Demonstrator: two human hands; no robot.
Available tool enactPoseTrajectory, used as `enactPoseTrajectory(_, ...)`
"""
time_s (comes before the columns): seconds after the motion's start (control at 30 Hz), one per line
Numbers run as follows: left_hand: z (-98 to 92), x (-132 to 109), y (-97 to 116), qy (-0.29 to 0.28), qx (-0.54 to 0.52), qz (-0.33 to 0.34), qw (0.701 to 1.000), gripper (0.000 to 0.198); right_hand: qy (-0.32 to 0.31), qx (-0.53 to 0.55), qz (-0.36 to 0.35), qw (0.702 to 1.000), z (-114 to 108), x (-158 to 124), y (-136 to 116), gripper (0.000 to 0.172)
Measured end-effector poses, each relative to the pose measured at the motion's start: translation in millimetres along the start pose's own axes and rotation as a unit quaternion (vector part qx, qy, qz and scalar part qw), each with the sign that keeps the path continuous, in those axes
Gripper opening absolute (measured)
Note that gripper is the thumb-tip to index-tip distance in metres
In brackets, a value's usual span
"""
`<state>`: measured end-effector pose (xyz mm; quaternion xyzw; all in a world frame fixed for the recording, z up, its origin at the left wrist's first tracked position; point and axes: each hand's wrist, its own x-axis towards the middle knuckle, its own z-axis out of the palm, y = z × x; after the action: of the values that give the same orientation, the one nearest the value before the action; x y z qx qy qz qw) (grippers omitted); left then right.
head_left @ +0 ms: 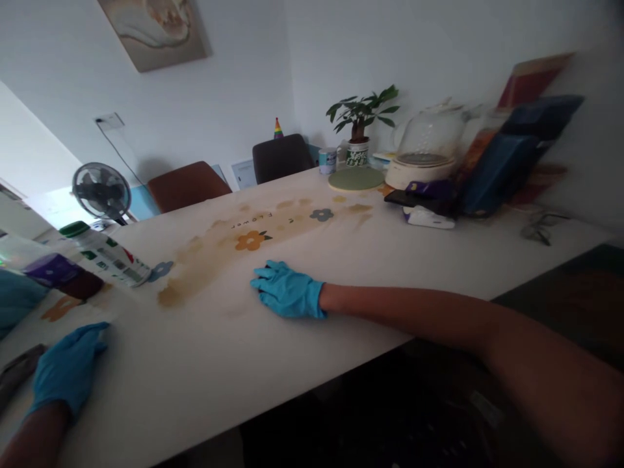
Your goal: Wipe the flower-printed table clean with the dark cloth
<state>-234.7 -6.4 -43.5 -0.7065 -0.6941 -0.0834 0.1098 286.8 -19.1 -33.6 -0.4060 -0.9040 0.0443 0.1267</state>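
Note:
My right hand (290, 290), in a blue rubber glove, lies palm down on the white tablecloth (205, 364) with its fingers a little spread. Small dark patches show by its fingertips; whether they are shadow or something under the hand I cannot tell. Just beyond it, a brown wet stain (195, 270) spreads around the printed orange flower (250, 240) and lettering. My left hand (68, 364), also gloved in blue, rests on the cloth at the left with fingers stretched out. Beside it, at the frame edge, lies a dark flat object (19, 374) that I cannot make out.
A white bottle with a green cap (110, 257) and a purple-labelled container (61, 273) stand at the left. Toward the back right are a mug (327, 161), a potted plant (358, 153), a green round mat (357, 179), a glass kettle (426, 146) and glasses (541, 227). Chairs (188, 185) stand behind.

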Motion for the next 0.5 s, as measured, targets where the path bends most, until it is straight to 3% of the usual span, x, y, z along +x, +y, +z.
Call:
enactPoseTrajectory(0.1, -3.8, 0, 2, -0.01, 0.01, 0.001, 1.0, 0.058, -0.016, 0.001, -0.065, 0.998, 11, 38, -37, 0.047)
enactPoseTrajectory(0.27, -10.7, -1, 7, -0.028, 0.026, 0.008, 0.999, 0.061, -0.015, -0.002, -0.11, 0.994, 23, 85, -82, 0.044)
enactPoseTrajectory(0.37, -8.5, -2, 2, -0.015, 0.017, 0.016, 1.0, 0.058, -0.024, -0.023, -0.13, 0.991, 22, 82, -83, 0.042)
enactPoseTrajectory(0.5, -5.0, -1, 1, 0.003, 0.023, 0.016, 1.0, 0.053, -0.004, -0.033, -0.131, 0.991, 11, 36, -55, 0.041)
